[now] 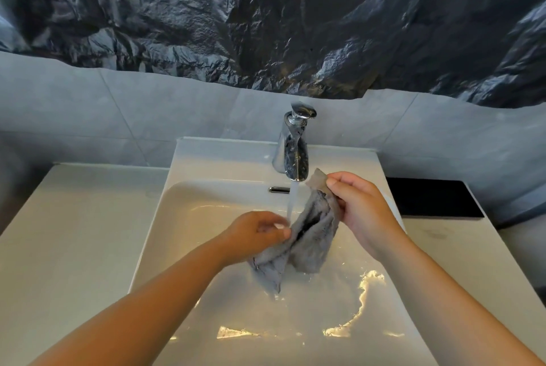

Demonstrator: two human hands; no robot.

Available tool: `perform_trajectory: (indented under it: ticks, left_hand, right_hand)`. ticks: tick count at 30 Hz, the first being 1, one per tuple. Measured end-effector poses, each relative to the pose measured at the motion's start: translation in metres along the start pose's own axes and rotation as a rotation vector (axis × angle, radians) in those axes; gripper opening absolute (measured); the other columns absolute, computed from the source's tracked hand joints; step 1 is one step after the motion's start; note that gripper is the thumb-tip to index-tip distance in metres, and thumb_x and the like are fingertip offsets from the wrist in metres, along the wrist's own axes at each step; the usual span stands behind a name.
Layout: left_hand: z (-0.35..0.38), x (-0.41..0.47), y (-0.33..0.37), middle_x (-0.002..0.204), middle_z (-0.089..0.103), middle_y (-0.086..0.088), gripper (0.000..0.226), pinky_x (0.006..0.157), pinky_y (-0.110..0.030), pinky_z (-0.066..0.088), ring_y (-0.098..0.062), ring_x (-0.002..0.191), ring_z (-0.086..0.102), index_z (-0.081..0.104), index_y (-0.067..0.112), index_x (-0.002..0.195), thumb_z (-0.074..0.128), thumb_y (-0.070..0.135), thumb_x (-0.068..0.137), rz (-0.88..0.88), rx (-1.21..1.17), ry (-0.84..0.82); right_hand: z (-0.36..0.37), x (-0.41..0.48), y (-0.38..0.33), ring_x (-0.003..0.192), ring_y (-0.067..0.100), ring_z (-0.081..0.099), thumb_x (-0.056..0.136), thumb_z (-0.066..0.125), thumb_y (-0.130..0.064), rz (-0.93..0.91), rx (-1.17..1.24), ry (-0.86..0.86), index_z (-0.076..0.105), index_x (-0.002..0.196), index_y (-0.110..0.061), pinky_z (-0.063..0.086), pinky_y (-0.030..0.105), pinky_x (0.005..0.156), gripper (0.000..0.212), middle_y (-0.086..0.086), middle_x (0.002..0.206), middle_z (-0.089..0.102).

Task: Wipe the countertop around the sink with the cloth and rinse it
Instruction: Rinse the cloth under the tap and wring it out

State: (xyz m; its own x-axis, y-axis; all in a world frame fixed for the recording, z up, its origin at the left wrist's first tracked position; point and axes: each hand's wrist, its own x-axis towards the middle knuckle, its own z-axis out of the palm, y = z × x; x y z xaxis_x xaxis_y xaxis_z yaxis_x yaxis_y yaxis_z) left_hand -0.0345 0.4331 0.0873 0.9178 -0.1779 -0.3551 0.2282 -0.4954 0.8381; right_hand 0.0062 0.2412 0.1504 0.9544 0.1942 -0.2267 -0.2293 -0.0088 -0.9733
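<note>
A white countertop [74, 232] is seen at the left, with a white rectangular ceramic sink [183, 218] set into it. Over the middle of the basin, a soft grey cloth [313, 235] is held stretched between two bare hands. Its lower edge is pinched by the curled fingers of the left hand [260, 232], and loose folds hang below it toward the basin floor. A chrome tap [292, 144] is mounted at the sink's back edge, and a stream of water [292, 200] is seen running from it onto the cloth, just beside the left fingers. The cloth's upper corner is pinched between thumb and fingers of the right hand [360, 206], close to the spout. A flat black panel [434, 197] lies at the countertop's right back corner.

The cloth is judged to be limp, soaked and heavier with water. It is likely to sag and drip, so it is best gripped by its corners or by bunched folds. Rinsing is judged to be under way.
</note>
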Motion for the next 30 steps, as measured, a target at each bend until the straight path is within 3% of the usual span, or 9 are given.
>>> perform_trajectory:
  ticks: [4,9,12,15,16,19,22,26,30]
  left_hand:
    - [-0.009,-0.005,-0.001,0.076,0.069,-0.007,0.03,0.075,-0.032,0.052,-0.012,0.069,0.06,0.07,0.016,0.075,0.062,0.042,0.087,-0.001,-0.033,0.014]
    - [-0.029,-0.009,0.015,0.07,0.048,0.0,0.037,0.064,-0.028,0.035,-0.013,0.066,0.044,0.053,0.007,0.078,0.045,0.038,0.097,0.088,0.04,0.223]
    - [-0.033,-0.007,0.024,0.069,0.047,0.003,0.034,0.057,-0.022,0.032,-0.011,0.064,0.042,0.05,0.012,0.077,0.042,0.037,0.098,0.117,0.116,0.247]
    - [-0.033,-0.003,0.03,0.068,0.049,0.004,0.031,0.053,-0.016,0.031,-0.011,0.065,0.044,0.051,0.015,0.075,0.046,0.037,0.097,0.151,0.181,0.282]
    - [-0.034,-0.003,0.03,0.069,0.051,0.003,0.031,0.053,-0.015,0.032,-0.012,0.066,0.046,0.053,0.016,0.076,0.047,0.039,0.096,0.145,0.197,0.269]
    - [-0.037,-0.005,0.025,0.079,0.061,-0.001,0.038,0.065,-0.024,0.042,-0.014,0.072,0.054,0.059,0.019,0.086,0.05,0.056,0.088,0.09,0.269,0.109]
    - [-0.035,-0.006,0.017,0.074,0.06,0.0,0.037,0.066,-0.028,0.044,-0.013,0.068,0.054,0.059,0.021,0.081,0.055,0.057,0.085,0.079,0.403,-0.026]
    - [-0.032,-0.004,0.016,0.069,0.058,-0.012,0.052,0.068,-0.03,0.046,-0.021,0.068,0.056,0.06,0.0,0.078,0.052,0.05,0.09,-0.016,0.077,0.09]
    - [-0.031,-0.004,0.015,0.09,0.074,-0.004,0.04,0.09,-0.04,0.053,-0.02,0.087,0.07,0.072,0.015,0.092,0.051,0.049,0.091,-0.065,-0.174,0.124]
  right_hand:
    - [-0.017,0.005,0.005,0.076,0.016,0.058,0.093,0.053,-0.012,-0.049,-0.1,0.08,0.069,0.075,-0.019,0.047,0.034,0.075,0.025,0.002,0.077,0.065]
    - [-0.027,0.004,0.013,0.091,0.01,0.061,0.092,0.057,-0.031,-0.08,-0.611,0.028,0.066,0.094,-0.022,0.045,0.017,0.071,0.013,-0.006,0.092,0.066]
    - [-0.026,0.003,0.025,0.099,0.004,0.06,0.068,0.076,-0.053,0.069,-0.69,-0.272,0.058,0.119,-0.037,0.047,0.021,0.078,0.056,-0.012,0.108,0.062]
    - [-0.018,0.005,0.035,0.061,0.004,0.052,0.074,0.076,-0.036,-0.008,-0.844,-0.367,0.064,0.077,-0.022,0.042,0.024,0.057,0.019,-0.009,0.072,0.056]
    - [-0.019,0.008,0.036,0.055,0.008,0.043,0.079,0.073,-0.033,-0.069,-0.878,-0.336,0.055,0.063,-0.015,0.035,0.027,0.054,0.03,-0.005,0.063,0.046]
    - [-0.017,0.017,0.028,0.055,0.01,0.038,0.084,0.07,-0.03,-0.112,-0.781,-0.259,0.05,0.058,-0.012,0.03,0.03,0.056,0.036,-0.004,0.059,0.039]
    - [-0.014,0.026,0.018,0.063,0.01,0.053,0.08,0.073,-0.026,-0.051,-0.582,-0.226,0.068,0.082,-0.011,0.043,0.028,0.059,0.016,-0.001,0.068,0.059]
    - [-0.002,0.034,0.028,0.089,0.01,0.06,0.072,0.08,-0.033,-0.007,-0.366,-0.038,0.06,0.113,-0.026,0.048,0.024,0.074,0.047,-0.004,0.093,0.062]
    - [0.002,0.027,0.057,0.11,0.015,0.06,0.072,0.078,-0.039,0.132,-0.185,-0.039,0.048,0.126,-0.032,0.049,0.04,0.098,0.062,0.0,0.121,0.06]
